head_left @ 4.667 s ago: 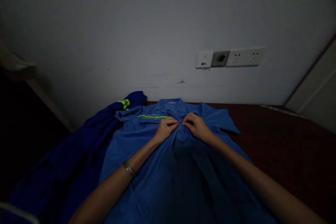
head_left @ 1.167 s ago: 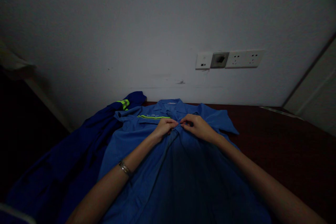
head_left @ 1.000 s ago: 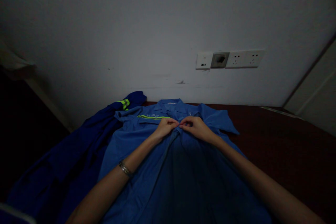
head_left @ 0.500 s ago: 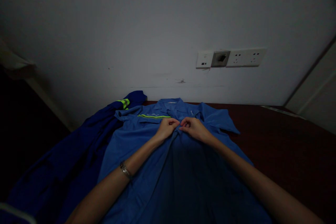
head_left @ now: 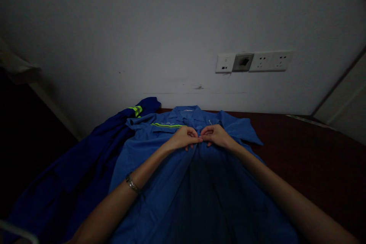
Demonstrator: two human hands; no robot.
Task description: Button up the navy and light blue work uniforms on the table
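A blue short-sleeved work shirt (head_left: 148, 156) lies spread on a dark reddish-brown table, its collar toward the wall. A yellow-green stripe and pale lettering cross the chest on the left. My left hand (head_left: 185, 137) pinches the shirt's front edge at chest height. Facing it, my right hand (head_left: 215, 135) pinches the opposite front edge, and the fingertips of both hands meet. Any button between them is too small and hidden to make out. Below the hands the front hangs apart, showing a darker inside.
A darker blue garment (head_left: 94, 148) with a reflective band lies along the left. The bare table surface (head_left: 300, 152) extends to the right. Behind stands a pale wall (head_left: 128, 34) carrying a row of sockets and switches (head_left: 254, 62).
My left hand has moved slightly right and its fingers now touch the right hand's fingertips. My right hand has shifted a little right. The view has moved slightly.
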